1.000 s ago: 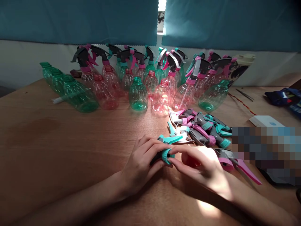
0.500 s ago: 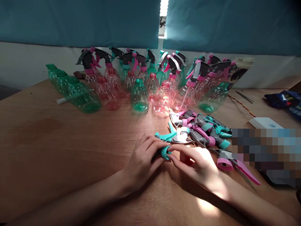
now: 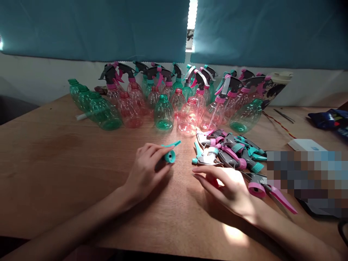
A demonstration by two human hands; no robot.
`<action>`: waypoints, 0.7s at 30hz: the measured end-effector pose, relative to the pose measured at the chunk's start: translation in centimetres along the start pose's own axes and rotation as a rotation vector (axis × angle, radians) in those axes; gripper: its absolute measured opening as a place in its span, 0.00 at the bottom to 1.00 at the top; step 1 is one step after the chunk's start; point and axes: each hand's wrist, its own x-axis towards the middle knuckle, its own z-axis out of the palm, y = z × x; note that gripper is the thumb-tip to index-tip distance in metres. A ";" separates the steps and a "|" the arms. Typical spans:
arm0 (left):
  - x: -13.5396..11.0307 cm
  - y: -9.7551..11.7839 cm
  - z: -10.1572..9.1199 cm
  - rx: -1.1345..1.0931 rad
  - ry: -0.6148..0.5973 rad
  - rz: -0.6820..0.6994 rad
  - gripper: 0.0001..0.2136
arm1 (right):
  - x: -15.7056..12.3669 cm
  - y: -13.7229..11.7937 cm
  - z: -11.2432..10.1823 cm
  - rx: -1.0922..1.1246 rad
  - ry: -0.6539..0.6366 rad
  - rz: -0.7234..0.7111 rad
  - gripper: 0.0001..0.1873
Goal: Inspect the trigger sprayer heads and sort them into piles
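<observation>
**A:** How far along does that table look to you; what's done and what's left?

**B:** Most of the bottles look finished; a dense bank of rounded, clear pink and green plastic spray bottles (image 3: 174,94) stands behind the heap of loose grey, pink and teal plastic trigger heads (image 3: 231,152), each wearing its sprayer.

**A:** And the unfinished ones?

**B:** A bare green plastic bottle (image 3: 163,115) and a bare pink-tinted plastic bottle (image 3: 188,119) stand open-necked just behind the heap, to its left; a row of green plastic bottles (image 3: 102,110) lies on its side farther left, and those necks look bare too, though they're hard to make out; the heap itself is plenty, glossy and tangled, so a good deal remains.

**A:** What about the hands?

**B:** The left hand (image 3: 145,170) is curled shut around a teal-collared trigger head (image 3: 170,156), left of the heap, with its thin teal lever showing past the fingers; the right hand (image 3: 225,188) is open and empty, fingers loosely extended, resting just beside the heap's near edge over the smooth, warm-toned wooden tabletop (image 3: 59,188).
</observation>
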 end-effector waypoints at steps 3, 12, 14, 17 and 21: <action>-0.4 -1.9 -1.8 0.161 -0.008 -0.062 0.15 | -0.3 -0.5 0.7 -0.021 -0.038 0.042 0.09; -0.9 -4.4 -5.4 0.251 -0.148 -0.223 0.24 | 0.1 -1.1 0.9 -0.009 -0.233 0.015 0.12; 0.1 -2.8 -4.7 0.176 -0.086 -0.216 0.21 | 0.0 -0.9 1.2 0.021 -0.211 -0.009 0.11; 2.6 -0.1 -2.0 0.020 -0.097 -0.117 0.12 | 0.0 -0.9 1.8 0.090 -0.153 -0.093 0.08; 6.7 3.1 2.7 -0.074 -0.227 0.048 0.12 | 0.2 -1.2 2.0 0.199 -0.116 -0.202 0.06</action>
